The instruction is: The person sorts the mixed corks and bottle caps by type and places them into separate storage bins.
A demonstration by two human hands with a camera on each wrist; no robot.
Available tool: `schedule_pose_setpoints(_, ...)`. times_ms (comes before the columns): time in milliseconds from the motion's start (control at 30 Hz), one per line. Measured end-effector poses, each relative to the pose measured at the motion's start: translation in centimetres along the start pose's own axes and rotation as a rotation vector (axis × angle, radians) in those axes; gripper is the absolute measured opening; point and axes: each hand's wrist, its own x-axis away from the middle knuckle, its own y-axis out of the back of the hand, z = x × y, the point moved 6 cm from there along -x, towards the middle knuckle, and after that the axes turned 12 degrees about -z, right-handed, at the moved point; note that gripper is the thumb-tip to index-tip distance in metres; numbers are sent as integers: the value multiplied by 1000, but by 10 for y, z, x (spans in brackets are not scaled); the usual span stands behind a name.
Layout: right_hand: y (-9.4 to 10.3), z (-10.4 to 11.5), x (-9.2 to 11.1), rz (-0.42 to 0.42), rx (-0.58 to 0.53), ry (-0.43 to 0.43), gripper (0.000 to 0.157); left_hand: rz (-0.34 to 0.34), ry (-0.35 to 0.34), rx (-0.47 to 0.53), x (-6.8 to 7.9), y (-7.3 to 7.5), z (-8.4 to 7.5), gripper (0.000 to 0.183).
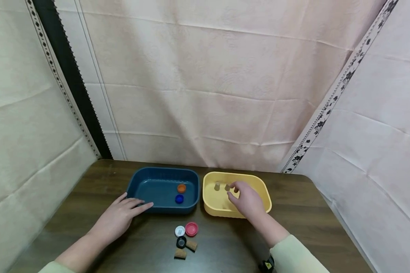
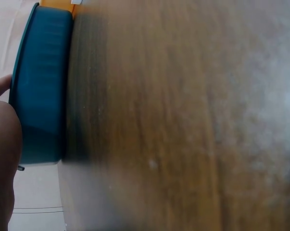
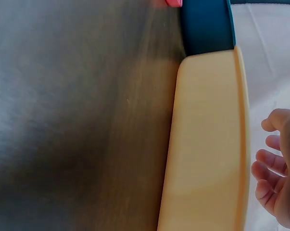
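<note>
Right hand (image 1: 247, 201) over the yellow tray (image 1: 222, 213), which sits by the worktop's (image 1: 311, 223) far edge, right of the middle. Right grip loosely curved, thumb and forefinger parted, apparently around nothing; right wrist view agrees, fingers curled loosely beyond the tray's rim. One small cork (image 1: 227, 187) in the tray, just beside those fingertips; whether they touch it, cannot tell. A second small cork (image 1: 216, 186) farther left in the same tray. Left hand (image 1: 119, 216) on the near left corner of the blue tray (image 1: 157, 191), fingers laid over the rim, thumb stretched along the near side; left grip relaxed, not clenched. Blue tray likewise by the far edge, left of the yellow one, a narrow gap between; in its right half an orange cap (image 1: 181, 188) and, nearer the worktop's near edge, a dark blue cap (image 1: 179, 199). Loose on the worktop, nearer its near edge than the trays: white cap (image 1: 180, 231) and red cap (image 1: 191, 229) side by side, then black cap (image 1: 181, 242), then two cork pieces (image 1: 180, 253), tilted differently. Pale green sleeves (image 1: 294, 252) on both arms.
</note>
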Motion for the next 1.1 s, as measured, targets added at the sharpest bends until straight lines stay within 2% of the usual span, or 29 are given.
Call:
schedule_pose_setpoints(400, 16, 23, 44, -19, -55, 110, 21, 24, 8, -4, 1, -1, -1, 73)
schedule_pose_setpoints(533, 20, 27, 54, -10, -73, 113, 19, 28, 6, -8, 1, -1, 0, 73)
schedule_pose_setpoints(867, 20, 34, 63, 10, -79, 120, 18, 8, 6, 1, -2, 2, 0, 74)
schedule_pose_setpoints(1100, 14, 42, 67, 50, -88, 124, 18, 8, 7, 7, -1, 3, -2, 74)
